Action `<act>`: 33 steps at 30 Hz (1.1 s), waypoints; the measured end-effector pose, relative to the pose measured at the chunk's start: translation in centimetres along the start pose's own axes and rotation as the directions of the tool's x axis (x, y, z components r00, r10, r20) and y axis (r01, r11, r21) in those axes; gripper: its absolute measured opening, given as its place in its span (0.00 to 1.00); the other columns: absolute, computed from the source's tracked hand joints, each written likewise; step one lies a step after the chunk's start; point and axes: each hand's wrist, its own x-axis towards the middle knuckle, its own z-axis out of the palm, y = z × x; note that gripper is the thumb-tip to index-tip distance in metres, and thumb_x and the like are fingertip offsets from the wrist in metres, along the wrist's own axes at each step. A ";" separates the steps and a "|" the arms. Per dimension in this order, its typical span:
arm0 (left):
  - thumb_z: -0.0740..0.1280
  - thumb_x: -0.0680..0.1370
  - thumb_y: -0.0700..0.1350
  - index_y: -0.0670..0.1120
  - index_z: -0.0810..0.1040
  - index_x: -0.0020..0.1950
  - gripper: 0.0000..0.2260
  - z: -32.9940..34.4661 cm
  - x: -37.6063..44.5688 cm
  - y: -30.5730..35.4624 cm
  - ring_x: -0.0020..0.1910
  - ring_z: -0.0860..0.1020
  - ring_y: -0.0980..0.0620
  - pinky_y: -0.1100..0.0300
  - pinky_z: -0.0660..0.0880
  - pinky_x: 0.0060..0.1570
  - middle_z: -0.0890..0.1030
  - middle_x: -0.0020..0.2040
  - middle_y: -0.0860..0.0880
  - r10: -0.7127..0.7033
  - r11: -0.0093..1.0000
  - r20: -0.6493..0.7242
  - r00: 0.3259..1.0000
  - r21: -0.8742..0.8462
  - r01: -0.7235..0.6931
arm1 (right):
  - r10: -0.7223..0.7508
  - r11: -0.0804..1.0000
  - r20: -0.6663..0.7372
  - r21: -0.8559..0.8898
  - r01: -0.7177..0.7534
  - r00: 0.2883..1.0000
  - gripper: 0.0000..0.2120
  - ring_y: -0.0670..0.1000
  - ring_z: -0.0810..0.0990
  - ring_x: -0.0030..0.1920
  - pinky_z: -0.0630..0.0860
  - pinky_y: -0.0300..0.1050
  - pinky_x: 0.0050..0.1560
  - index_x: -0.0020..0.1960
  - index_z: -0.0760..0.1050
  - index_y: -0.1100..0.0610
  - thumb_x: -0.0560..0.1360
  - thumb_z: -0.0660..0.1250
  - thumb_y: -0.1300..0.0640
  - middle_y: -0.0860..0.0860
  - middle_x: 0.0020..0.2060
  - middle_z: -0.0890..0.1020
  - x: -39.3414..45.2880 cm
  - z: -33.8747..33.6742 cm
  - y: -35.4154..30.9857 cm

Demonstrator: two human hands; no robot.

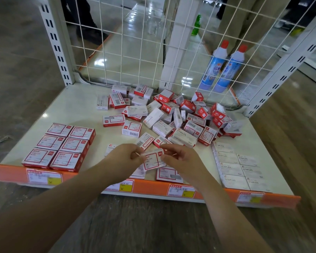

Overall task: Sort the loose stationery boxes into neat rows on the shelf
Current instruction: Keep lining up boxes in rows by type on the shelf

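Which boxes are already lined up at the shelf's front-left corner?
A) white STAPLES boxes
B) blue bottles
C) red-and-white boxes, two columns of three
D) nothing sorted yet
C: the red-and-white boxes lie flat in two columns of three at the front-left of the shelf; the white STAPLES boxes are lined up at the front-right, and the blue bottles stand behind the wire grid.

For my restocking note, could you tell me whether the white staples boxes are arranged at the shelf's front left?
No, the white staples boxes sit in rows at the front right; red boxes fill the front left.
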 end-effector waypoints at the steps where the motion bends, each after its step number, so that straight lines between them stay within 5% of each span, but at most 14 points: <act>1: 0.60 0.80 0.46 0.45 0.72 0.65 0.14 0.0 0.0 0.0 0.48 0.75 0.53 0.69 0.72 0.36 0.77 0.60 0.47 -0.006 0.999 -0.013 1.000 -0.032 0.005 | -0.002 1.000 -0.011 0.022 0.002 1.000 0.13 0.43 0.81 0.44 0.78 0.32 0.43 0.60 0.76 0.52 0.76 0.64 0.59 0.43 0.43 0.81 0.0 0.0 0.0; 8: 0.65 0.77 0.43 0.46 0.71 0.67 0.18 -0.3 -0.2 0.1 0.51 0.77 0.53 0.63 0.74 0.49 0.79 0.59 0.49 0.007 0.991 0.009 1.000 -0.135 -0.006 | -0.045 0.989 -0.156 0.131 0.066 0.987 0.12 0.41 0.82 0.44 0.79 0.35 0.44 0.56 0.73 0.46 0.77 0.63 0.61 0.41 0.45 0.81 -0.3 0.4 0.4; 16: 0.64 0.78 0.44 0.48 0.72 0.66 0.16 -0.1 -0.2 0.2 0.49 0.74 0.57 0.62 0.72 0.54 0.79 0.60 0.51 0.046 0.994 -0.089 0.995 -0.093 -0.054 | -0.045 0.975 -0.087 0.213 0.063 0.995 0.16 0.43 0.82 0.45 0.79 0.36 0.46 0.54 0.75 0.45 0.74 0.67 0.63 0.41 0.44 0.82 -0.7 0.4 0.4; 27: 0.61 0.79 0.42 0.47 0.71 0.67 0.16 -0.1 -1.0 -0.4 0.61 0.74 0.52 0.58 0.71 0.61 0.76 0.63 0.50 0.066 0.997 -0.097 0.993 -0.019 -0.068 | -0.098 0.988 -0.071 -0.125 0.088 0.993 0.21 0.37 0.78 0.46 0.75 0.28 0.50 0.63 0.73 0.45 0.72 0.71 0.58 0.36 0.48 0.78 -1.0 0.9 -0.1; 33: 0.61 0.79 0.44 0.49 0.70 0.68 0.16 -0.6 -1.1 -0.9 0.57 0.73 0.57 0.61 0.72 0.57 0.76 0.63 0.52 0.096 0.995 -0.117 0.988 0.007 -0.096 | -0.131 0.974 -0.058 -0.195 0.117 0.990 0.20 0.38 0.77 0.49 0.73 0.26 0.50 0.64 0.72 0.45 0.74 0.69 0.56 0.37 0.51 0.78 -0.7 1.0 -0.7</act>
